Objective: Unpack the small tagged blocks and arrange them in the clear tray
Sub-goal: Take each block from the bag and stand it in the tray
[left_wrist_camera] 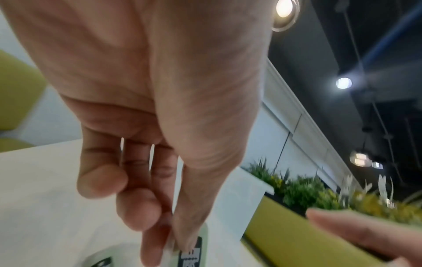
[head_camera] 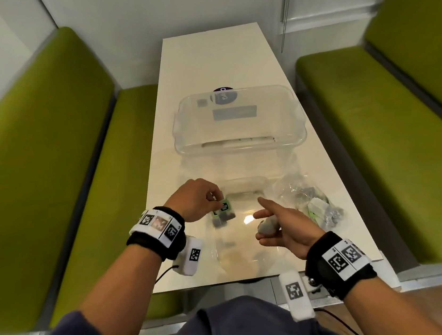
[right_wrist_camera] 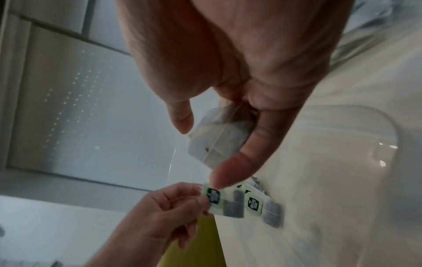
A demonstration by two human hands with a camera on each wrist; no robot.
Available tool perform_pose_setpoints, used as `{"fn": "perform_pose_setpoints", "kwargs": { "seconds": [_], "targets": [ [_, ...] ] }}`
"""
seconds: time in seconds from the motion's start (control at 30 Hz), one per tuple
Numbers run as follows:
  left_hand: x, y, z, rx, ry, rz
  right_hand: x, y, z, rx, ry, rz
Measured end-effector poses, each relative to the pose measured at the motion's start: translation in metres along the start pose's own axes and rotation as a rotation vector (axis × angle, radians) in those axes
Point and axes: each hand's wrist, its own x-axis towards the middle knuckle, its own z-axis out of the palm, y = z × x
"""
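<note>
The left hand (head_camera: 194, 201) pinches the pale green paper tag (head_camera: 224, 204) of a small dark block over the shallow clear plastic tray (head_camera: 247, 189), beside blocks already laid there. The right hand (head_camera: 283, 228) curls round a small white wrapped block (head_camera: 267, 227), forefinger extended. Placing appears underway; next likely calls for lowering the tagged block beside its neighbours. The crinkled clear plastic bag (head_camera: 309, 201) lies just right.

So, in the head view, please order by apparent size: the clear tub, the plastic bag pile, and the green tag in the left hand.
1. Clear tub, largest.
2. Plastic bag pile.
3. Green tag, pinched by the left hand, smallest.
</note>
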Motion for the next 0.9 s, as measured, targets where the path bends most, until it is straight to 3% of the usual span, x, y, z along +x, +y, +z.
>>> {"fn": "perform_pose_setpoints", "kwargs": {
  "seconds": [0.3, 0.57, 0.9],
  "targets": [
    [0.033, -0.011, 0.033, 0.307, -0.116, -0.087, -0.004, 0.002, -0.014, 0.245, -0.062, 0.077],
    [0.044, -0.015, 0.048, 0.495, -0.080, -0.102, -0.012, 0.002, -0.021, 0.359, -0.188, 0.048],
    [0.043, -0.016, 0.054, 0.537, -0.030, -0.077, -0.016, 0.003, -0.019, 0.241, -0.198, 0.028]
  ]
}}
